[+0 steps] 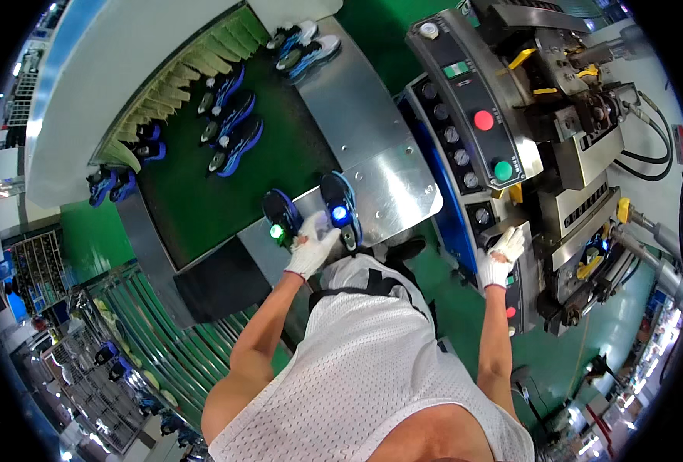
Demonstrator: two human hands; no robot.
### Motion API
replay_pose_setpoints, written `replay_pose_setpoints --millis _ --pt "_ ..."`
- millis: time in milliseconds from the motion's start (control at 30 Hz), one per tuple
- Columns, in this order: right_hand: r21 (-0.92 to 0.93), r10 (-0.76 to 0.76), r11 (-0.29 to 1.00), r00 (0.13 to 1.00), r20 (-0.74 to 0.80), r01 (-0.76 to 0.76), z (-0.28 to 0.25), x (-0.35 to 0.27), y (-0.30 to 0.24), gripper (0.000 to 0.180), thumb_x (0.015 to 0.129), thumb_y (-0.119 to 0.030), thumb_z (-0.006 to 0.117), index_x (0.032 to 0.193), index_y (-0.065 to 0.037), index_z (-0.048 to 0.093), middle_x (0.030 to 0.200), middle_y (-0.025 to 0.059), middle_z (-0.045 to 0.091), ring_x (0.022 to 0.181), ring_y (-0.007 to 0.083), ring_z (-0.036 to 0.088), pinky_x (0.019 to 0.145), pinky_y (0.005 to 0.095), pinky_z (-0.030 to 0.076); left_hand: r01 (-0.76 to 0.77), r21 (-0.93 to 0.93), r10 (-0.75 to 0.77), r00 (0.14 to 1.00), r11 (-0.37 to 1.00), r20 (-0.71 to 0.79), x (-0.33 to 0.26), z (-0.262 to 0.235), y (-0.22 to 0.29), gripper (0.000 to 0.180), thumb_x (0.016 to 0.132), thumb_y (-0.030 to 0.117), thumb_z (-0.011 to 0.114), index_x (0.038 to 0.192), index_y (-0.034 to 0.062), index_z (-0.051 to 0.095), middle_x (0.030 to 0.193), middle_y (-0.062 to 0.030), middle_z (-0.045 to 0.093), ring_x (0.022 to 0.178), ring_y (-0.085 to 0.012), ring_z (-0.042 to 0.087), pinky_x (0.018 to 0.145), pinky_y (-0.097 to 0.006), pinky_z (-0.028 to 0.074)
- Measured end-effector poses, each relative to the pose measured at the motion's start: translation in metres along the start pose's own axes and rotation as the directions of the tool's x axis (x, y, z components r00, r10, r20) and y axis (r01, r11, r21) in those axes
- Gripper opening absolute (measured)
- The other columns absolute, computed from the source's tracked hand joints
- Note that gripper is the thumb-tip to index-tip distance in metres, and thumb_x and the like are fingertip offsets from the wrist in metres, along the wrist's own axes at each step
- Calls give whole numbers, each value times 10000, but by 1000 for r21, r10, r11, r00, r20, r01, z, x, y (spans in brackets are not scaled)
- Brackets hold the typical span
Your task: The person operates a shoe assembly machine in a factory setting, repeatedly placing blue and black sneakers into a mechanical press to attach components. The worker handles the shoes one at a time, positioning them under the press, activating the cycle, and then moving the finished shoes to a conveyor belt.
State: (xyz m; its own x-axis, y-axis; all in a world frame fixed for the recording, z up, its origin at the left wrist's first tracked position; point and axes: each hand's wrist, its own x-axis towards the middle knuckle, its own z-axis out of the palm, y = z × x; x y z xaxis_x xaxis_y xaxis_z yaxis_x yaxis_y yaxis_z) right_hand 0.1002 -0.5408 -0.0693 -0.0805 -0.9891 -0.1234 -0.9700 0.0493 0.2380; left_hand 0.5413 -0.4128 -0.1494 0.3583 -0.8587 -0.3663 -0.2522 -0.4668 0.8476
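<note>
My left hand (315, 246), in a white glove, is by the near edge of the conveyor belt, its fingers apart between two dark blue shoes. The left shoe (281, 209) has a bright green light spot at its near end, close to my fingers; whether they touch it is unclear. A blue light spot shines on the right shoe (341, 202), which lies on the metal edge. Over at the machine on the right, my gloved right hand (501, 258) rests with stretched fingers at the lower control panel (514, 286), holding nothing visible.
Several more shoes (233, 127) sit on the green belt (179, 208), with a pair (307, 50) on the metal side plate (357, 100). Fabric strips (179, 85) hang at the tunnel opening. The upper panel (472, 100) carries red and green buttons. A roller rack (156, 316) stands left.
</note>
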Motion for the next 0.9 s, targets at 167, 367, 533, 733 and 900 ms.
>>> replay_pose_setpoints --millis 167,367,533,733,900 --pt "411 -372 854 927 50 320 -11 -15 -90 1052 732 -311 799 1535 74 239 1559 309 302 1459 454 280 1220 487 224 167 83 -106 868 982 -485 -34 -63 21 711 834 184 806 1411 -28 448 1356 -209 566 1228 -319 585 1047 -398 465" --pt "779 -460 615 859 225 126 32 -78 -317 901 763 -336 777 1476 21 358 1476 277 421 1389 434 404 1165 490 322 416 121 -328 839 901 -435 -22 -13 -58 903 729 311 849 1447 9 391 1365 -182 540 1230 -331 555 1079 -408 408" --pt "831 -288 545 905 313 -114 32 -63 -345 805 754 -270 803 1424 -19 434 1311 208 610 1244 364 583 1072 426 428 365 76 -327 895 928 -303 18 -40 -35 898 735 277 824 1455 -2 365 1236 -168 643 1143 -346 616 1023 -395 455" --pt "740 -33 340 779 626 -580 -65 -47 -277 779 757 -455 826 1266 85 587 1112 260 701 1067 331 687 888 419 535 234 313 -314 920 920 235 81 -32 20 683 765 396 816 1202 -67 570 1140 -259 658 1077 -387 644 946 -467 502" --pt "613 321 39 591 740 -789 -47 -115 -165 817 730 -487 842 1248 93 590 1033 193 720 929 265 704 826 376 553 -187 336 -39 824 923 565 30 56 116 624 785 323 818 1206 -72 583 1102 -253 683 1018 -388 667 897 -453 526"
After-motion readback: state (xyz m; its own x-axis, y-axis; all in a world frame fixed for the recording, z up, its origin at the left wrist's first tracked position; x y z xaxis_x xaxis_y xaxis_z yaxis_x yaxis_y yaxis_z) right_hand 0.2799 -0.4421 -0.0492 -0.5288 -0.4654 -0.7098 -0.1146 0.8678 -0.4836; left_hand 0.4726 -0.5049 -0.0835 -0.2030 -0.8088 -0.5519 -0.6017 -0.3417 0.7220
